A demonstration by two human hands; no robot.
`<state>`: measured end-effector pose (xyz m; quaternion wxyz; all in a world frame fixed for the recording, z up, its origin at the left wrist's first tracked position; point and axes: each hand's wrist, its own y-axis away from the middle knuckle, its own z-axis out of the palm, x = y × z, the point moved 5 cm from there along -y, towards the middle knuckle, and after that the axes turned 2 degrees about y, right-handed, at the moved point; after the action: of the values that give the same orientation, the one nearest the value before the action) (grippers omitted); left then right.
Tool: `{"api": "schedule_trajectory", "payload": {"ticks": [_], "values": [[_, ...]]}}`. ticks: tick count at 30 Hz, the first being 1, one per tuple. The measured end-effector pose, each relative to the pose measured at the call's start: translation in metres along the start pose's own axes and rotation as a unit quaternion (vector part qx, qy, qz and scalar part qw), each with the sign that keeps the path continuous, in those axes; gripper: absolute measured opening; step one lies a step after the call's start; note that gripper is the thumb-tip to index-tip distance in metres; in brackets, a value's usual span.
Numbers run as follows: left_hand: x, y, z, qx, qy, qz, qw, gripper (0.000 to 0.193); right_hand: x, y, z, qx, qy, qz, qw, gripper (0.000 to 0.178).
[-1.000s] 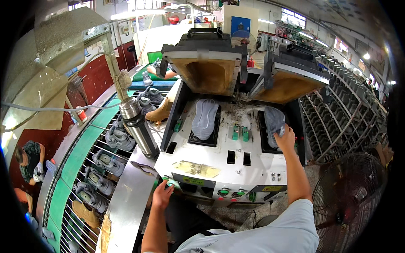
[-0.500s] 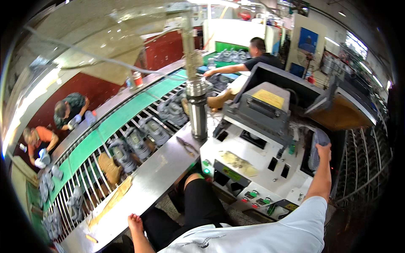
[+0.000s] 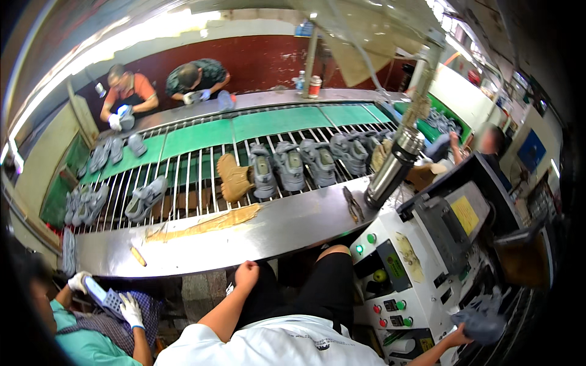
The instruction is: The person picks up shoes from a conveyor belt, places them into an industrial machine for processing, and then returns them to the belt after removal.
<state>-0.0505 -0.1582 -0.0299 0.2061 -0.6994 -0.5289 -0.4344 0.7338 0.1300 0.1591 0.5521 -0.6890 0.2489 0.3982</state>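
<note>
At the lower right my right hand (image 3: 459, 337) grips a grey shoe (image 3: 479, 323) with loose laces, beside the white control-panel machine (image 3: 390, 280). My fingers are partly hidden by the shoe. My left hand (image 3: 247, 276) is closed above my left thigh, near the front edge of the metal table (image 3: 293, 229), and nothing shows in it. On the roller rack past the table stand several grey shoes (image 3: 292, 168) in a row, with a tan boot (image 3: 233, 178) at the row's left end.
Pliers (image 3: 353, 204) and a steel cylinder post (image 3: 394, 171) are at the table's right end. A small wooden-handled tool (image 3: 138, 256) lies at left. One co-worker's gloved hands (image 3: 130, 310) hold a shoe at lower left; other people work across the green belt (image 3: 274, 123).
My view has swung left. The grey shoe in my right hand has come out of the machine's right-hand recess and now hangs beside it. My left hand stays near my thigh.
</note>
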Motion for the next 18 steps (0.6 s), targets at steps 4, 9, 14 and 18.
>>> {"api": "schedule_trajectory", "payload": {"ticks": [4, 9, 14, 18], "values": [[0.045, 0.054, 0.061, -0.296, 0.202, -0.006, 0.934, 0.022, -0.017, 0.084, 0.002, -0.215, -0.255, 0.149, 0.931, 0.065], [0.185, 0.142, 0.045, -0.537, 0.327, 0.139, 0.765, 0.056, -0.103, 0.225, 0.047, -0.502, -0.425, 0.285, 0.697, 0.054], [0.219, 0.098, -0.013, -0.416, 0.495, 0.158, 0.747, 0.086, -0.284, 0.408, 0.067, -0.766, -0.390, 0.240, 0.451, 0.046], [0.160, 0.042, -0.115, -0.257, 0.641, 0.011, 0.723, 0.077, -0.423, 0.511, 0.030, -0.929, -0.272, 0.023, 0.250, 0.043]]}}
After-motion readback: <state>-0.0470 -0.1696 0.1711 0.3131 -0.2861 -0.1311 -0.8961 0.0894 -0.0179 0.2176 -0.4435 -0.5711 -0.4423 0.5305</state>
